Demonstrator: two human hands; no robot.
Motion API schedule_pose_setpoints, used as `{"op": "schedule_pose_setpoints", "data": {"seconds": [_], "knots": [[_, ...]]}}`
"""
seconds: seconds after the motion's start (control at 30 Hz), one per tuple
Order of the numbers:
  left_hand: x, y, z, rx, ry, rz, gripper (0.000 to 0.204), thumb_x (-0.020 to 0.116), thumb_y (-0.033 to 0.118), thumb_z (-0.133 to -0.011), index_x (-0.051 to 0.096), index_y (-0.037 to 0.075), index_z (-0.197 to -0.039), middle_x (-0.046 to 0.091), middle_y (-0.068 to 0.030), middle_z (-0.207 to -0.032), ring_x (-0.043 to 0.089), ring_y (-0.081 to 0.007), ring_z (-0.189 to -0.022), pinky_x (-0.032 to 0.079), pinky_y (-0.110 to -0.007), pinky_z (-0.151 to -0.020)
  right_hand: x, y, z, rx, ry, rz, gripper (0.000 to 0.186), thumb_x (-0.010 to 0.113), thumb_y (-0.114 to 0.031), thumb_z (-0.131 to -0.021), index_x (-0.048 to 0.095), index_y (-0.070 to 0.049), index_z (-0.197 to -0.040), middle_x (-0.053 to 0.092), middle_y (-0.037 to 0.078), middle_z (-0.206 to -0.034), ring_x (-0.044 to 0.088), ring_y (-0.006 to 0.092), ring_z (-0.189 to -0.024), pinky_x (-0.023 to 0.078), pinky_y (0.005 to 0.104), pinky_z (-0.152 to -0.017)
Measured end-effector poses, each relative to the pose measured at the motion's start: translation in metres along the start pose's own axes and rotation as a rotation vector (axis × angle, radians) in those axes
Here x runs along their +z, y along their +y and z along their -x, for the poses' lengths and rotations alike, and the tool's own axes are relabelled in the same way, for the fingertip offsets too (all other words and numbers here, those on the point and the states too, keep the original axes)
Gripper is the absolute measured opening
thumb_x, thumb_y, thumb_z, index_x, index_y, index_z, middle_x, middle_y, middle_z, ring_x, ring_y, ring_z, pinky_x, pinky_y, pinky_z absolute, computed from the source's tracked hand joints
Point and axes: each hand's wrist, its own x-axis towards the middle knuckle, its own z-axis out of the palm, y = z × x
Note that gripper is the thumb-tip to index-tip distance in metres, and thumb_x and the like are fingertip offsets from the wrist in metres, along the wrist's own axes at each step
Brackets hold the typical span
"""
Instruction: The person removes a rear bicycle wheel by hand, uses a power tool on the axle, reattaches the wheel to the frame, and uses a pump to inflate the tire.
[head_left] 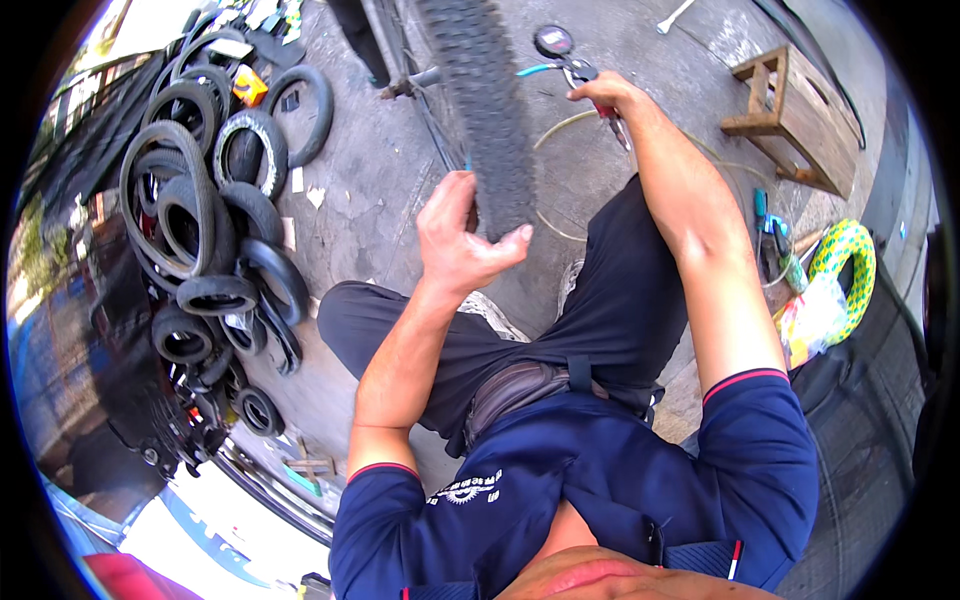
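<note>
A bicycle wheel's black knobbly tyre (482, 110) stands upright in front of me, its tread slightly blurred. At its near end is my left hand (462, 240), fingers along the left side and thumb stretched out under the tread. Thumb and fingers are wide apart; some fingertips are hidden, and I cannot tell how firmly they touch. Off to the right of the wheel, my right hand (612, 95) is closed around a tyre inflator (580, 72). It has a round dark gauge (553, 41), a short blue end piece and a red-and-silver lever.
Many worn tyres (175, 205) lie heaped at the left. A wooden stool (795, 120) stands at the far right. Below it are green-handled tools (775, 240) and a yellow-green wrapped ring (848, 275). A pale hose (560, 125) curves across the concrete floor (350, 215).
</note>
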Motion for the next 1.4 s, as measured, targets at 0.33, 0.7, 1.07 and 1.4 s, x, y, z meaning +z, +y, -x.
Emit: {"op": "schedule_pose_setpoints", "data": {"seconds": [0.33,0.7,1.07,1.4], "knots": [[0.006,0.007,-0.003,0.074,0.077,0.158,0.056,0.086,0.03,-0.06,0.068,-0.003,-0.102,0.059,-0.0081,-0.083,0.053,-0.0165,-0.06,0.041,-0.03,-0.05,-0.008,0.021,0.001,0.089,-0.136,0.31,0.06,0.083,-0.042,-0.075,0.069,0.003,-0.112,0.07,0.016,-0.099,0.068,0.0277,-0.085,0.056,0.0462,-0.074],[-0.005,-0.009,0.004,0.067,0.043,0.317,0.053,0.085,0.037,-0.075,0.068,-0.001,-0.108,0.066,-0.0106,-0.097,0.069,-0.027,-0.082,0.056,-0.039,-0.072,0.027,-0.001,0.031,-0.222,-0.038,0.666,0.053,0.075,-0.034,-0.085,0.064,0.002,-0.123,0.071,0.015,-0.095,0.069,0.0257,-0.081,0.054,0.0383,-0.068],[0.019,-0.202,0.04,-0.672,-0.357,0.329,0.027,0.066,0.018,-0.087,0.074,0.004,-0.108,0.076,-0.0144,-0.101,0.073,-0.0246,-0.096,0.055,-0.037,-0.087,0.177,-0.057,0.102,-0.262,-0.48,-0.65,0.031,0.07,-0.016,-0.092,0.06,0.0,-0.117,0.068,0.01,-0.092,0.069,0.0196,-0.082,0.057,0.0329,-0.071],[0.028,-0.182,0.04,-0.545,-0.33,0.33,0.027,0.068,0.025,-0.095,0.073,0.002,-0.107,0.075,-0.016,-0.093,0.072,-0.0218,-0.086,0.054,-0.039,-0.077,0.176,-0.06,0.121,-0.611,-0.148,-0.42,0.024,0.065,-0.02,-0.099,0.06,0.003,-0.101,0.069,0.01,-0.081,0.067,0.0151,-0.077,0.055,0.0314,-0.07]]}}
